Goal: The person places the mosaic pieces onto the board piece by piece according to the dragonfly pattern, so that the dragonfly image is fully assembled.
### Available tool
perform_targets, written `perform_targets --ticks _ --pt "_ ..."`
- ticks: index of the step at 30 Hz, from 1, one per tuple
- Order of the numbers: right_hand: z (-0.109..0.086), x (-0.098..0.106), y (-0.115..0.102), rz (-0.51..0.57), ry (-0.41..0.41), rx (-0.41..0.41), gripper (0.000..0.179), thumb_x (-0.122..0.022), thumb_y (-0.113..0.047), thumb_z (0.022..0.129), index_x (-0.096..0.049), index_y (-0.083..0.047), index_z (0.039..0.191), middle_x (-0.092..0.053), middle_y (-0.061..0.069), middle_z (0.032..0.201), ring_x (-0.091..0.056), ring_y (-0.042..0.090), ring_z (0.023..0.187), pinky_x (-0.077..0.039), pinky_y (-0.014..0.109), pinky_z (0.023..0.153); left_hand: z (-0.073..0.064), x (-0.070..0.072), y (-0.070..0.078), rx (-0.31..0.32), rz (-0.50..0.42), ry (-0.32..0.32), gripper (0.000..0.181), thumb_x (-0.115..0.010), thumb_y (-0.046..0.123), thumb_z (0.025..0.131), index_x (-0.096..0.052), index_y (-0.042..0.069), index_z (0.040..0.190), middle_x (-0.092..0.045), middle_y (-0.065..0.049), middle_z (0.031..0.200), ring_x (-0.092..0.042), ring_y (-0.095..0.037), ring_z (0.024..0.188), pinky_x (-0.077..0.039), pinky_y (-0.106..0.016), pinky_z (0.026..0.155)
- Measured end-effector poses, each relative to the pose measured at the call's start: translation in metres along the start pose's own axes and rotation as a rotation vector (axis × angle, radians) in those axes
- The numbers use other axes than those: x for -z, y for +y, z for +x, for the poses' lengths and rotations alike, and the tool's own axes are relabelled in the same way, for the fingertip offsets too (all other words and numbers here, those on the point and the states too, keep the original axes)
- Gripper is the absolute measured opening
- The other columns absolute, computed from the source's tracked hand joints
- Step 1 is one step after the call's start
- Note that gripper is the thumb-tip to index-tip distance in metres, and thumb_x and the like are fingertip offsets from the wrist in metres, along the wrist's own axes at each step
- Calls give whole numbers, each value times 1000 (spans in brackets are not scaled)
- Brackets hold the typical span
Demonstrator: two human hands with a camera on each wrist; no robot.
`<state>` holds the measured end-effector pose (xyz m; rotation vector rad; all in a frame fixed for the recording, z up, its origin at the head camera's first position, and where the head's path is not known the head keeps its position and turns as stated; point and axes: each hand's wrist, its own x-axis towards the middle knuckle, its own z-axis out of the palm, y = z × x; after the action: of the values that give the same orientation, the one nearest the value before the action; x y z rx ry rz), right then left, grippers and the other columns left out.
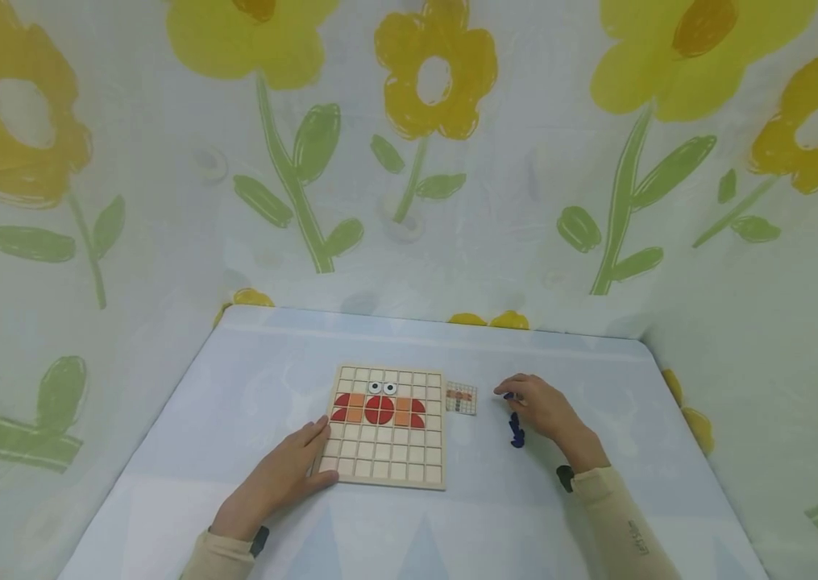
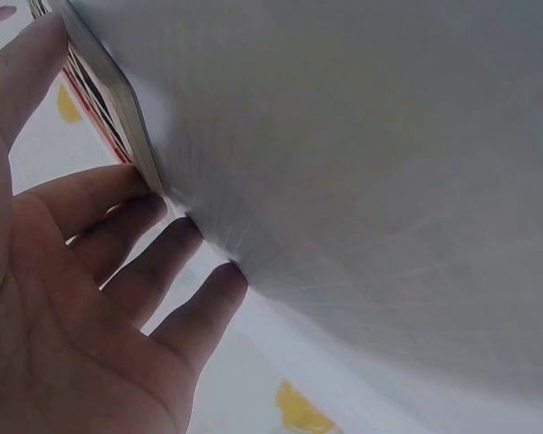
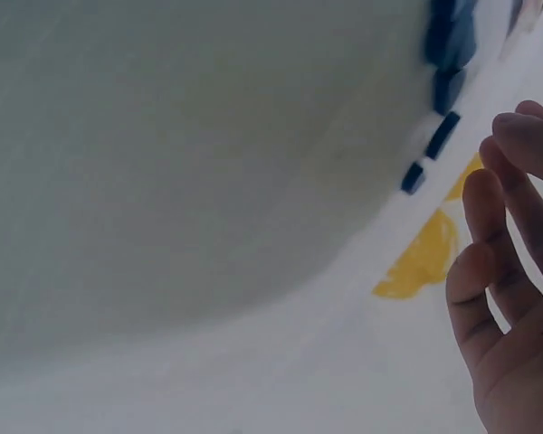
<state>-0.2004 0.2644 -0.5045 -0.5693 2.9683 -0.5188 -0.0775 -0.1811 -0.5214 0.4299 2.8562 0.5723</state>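
1. Wood-toned board [image 1: 390, 463], square and gridded, lies on the pale table [image 1: 481, 524] before me, its upper half bearing a red-and-orange figure topped by round eyes.
2. Counted on it: two white eye tiles [image 1: 375, 388], one red circle [image 1: 379, 410] at centre and two orange blocks [image 1: 355, 408], one to either side, with red rounded pieces [image 1: 417, 413] beyond each.
3. One small gridded card [image 1: 462, 398], printed with a figure, lies just right of the board; dark blue pieces [image 1: 516, 432] trail farther right, bunched too closely for me to count.
4. My left hand [image 1: 284, 475] rests against the board's left edge, fingers extended, thumb spread wide toward the near corner.
5. My right hand [image 1: 542, 407] leans in beside the blue pieces, fingers bent, thumb close to the forefinger; I cannot tell whether a piece sits between them.
6. Two tan sleeves [image 1: 626, 515] cover my forearms.
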Motion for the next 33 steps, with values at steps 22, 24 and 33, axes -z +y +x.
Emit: perform_targets --ticks 22,24,33 --pt "4 -5 16 -70 -46 -34 26 -78 -1 86 -80 -14 109 -72 0 103 -67 25 103 -57 46 93 -1 2 3 -3 -10 10 83 -72 47 92 -42 -1 152 -36 -13 161 -34 -36 147 -34 -51 119" --pt "4 -5 15 -76 -54 -35 27 -78 -2 86 -80 -13 110 -71 -1 100 -67 22 98 -58 44 90 -2 2 3 -3 -6 12 83 -72 47 92 -42 -1 152 -36 -13 161 -35 -36 147 -34 -51 118" --pt "8 -5 8 -95 -89 -82 25 -78 -11 88 -79 -13 113 -69 -3 95 -63 13 84 -60 38 81 -2 2 1 -5 -3 19 83 -72 49 92 -43 -1 152 -37 -13 161 -35 -36 147 -35 -51 118"
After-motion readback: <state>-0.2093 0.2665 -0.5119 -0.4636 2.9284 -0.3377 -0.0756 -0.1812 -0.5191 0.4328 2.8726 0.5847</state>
